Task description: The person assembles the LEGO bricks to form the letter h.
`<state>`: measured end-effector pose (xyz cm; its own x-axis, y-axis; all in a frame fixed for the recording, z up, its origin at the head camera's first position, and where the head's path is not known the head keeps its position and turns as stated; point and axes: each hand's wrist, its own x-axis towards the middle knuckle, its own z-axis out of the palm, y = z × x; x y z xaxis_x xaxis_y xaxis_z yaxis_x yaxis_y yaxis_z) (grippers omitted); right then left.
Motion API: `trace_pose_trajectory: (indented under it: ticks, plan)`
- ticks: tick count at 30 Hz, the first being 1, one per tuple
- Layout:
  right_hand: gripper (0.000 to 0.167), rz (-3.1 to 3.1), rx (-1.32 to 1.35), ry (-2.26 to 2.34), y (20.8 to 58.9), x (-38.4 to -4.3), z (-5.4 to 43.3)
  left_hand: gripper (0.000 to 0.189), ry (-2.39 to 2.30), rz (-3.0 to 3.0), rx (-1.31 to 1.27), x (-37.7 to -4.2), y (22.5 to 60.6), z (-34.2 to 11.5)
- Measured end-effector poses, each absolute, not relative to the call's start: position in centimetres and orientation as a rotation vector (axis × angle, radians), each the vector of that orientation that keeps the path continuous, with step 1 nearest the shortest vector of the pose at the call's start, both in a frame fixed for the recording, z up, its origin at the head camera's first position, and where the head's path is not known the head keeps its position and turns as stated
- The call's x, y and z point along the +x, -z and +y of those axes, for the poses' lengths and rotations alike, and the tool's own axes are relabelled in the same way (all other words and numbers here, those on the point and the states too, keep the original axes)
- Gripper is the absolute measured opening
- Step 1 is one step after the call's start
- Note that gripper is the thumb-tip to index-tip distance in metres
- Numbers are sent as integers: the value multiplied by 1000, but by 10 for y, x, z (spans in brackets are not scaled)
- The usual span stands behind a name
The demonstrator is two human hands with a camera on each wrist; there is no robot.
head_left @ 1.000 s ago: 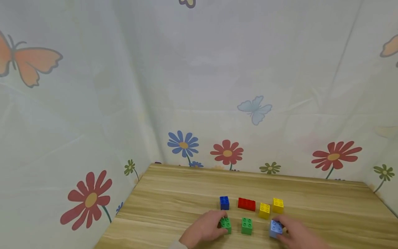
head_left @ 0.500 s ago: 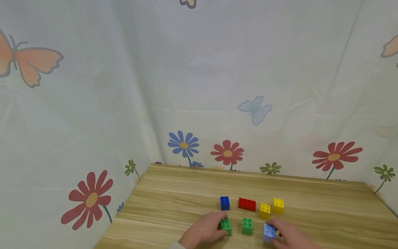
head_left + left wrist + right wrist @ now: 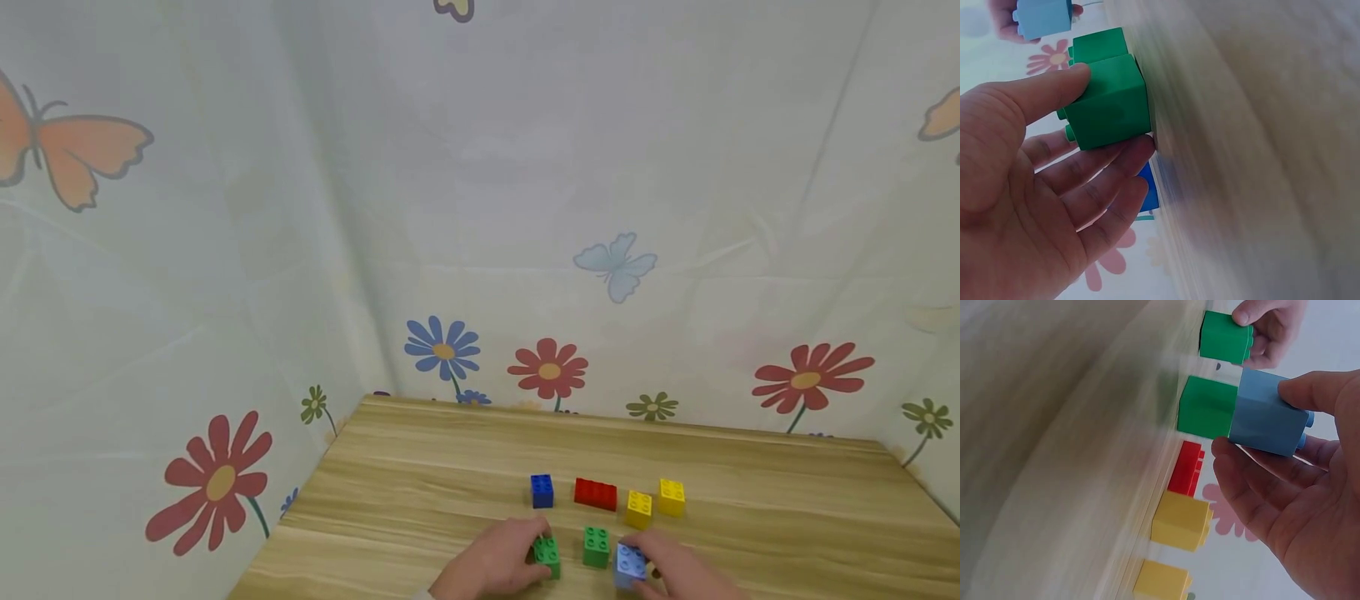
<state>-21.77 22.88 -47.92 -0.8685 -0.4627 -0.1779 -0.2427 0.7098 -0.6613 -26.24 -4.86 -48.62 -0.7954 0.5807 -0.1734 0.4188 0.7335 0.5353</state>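
My left hand [image 3: 498,557] pinches a green toy building brick [image 3: 547,557] between thumb and fingers; in the left wrist view the brick [image 3: 1110,103] stands on the table, studs facing the palm. A second green brick [image 3: 596,547] stands just to its right, held by neither hand. My right hand [image 3: 678,567] grips a light blue brick [image 3: 629,567], thumb on one side and fingers on the other. Seen from the right wrist, this light blue brick [image 3: 1266,412] is raised off the table and overlaps the top of the free green brick [image 3: 1207,407].
Behind the hands on the wooden table [image 3: 420,467] stand a dark blue brick [image 3: 542,492], a longer red brick [image 3: 596,494] and two yellow bricks, one nearer [image 3: 638,509] and one farther [image 3: 671,497]. A flower-printed curtain [image 3: 480,208] encloses the table's back and sides.
My right hand has carried the light blue brick leftward, close to the free green brick. The left hand keeps its grip and has shifted only slightly toward me.
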Motion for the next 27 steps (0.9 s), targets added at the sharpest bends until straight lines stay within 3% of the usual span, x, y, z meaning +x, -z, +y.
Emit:
trace_pose_trajectory:
  ticks: [7, 27]
  plan:
    - [54, 2515, -555, 992, 479, -215, 217, 20, -758, 2562, 741, -257, 486, -50]
    - [42, 2447, -666, 1089, 474, -209, 190, 16, -871, 2446, 759, -245, 480, -46]
